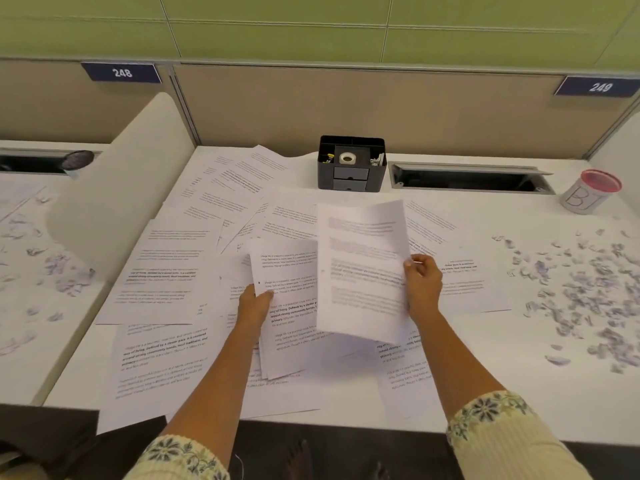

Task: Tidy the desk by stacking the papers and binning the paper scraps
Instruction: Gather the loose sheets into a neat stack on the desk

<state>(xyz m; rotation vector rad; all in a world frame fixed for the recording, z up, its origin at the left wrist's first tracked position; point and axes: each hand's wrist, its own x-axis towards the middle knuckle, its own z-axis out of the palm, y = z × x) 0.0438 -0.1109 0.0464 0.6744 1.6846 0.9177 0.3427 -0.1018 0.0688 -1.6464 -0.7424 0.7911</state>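
My right hand (422,285) pinches one sheet (363,268) by its right edge, lifted over the thin stack (287,306) my left hand (254,303) grips. Overlapping loose papers (166,282), too many to count, lie beneath both hands. Scraps (588,289) scatter right of the right hand, with one black organizer (351,164) and one pink-lidded tub (590,195) beyond.

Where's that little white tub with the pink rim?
In the head view, the white tub stands at the far right of the desk, just right of the cable slot and behind the scattered paper scraps.
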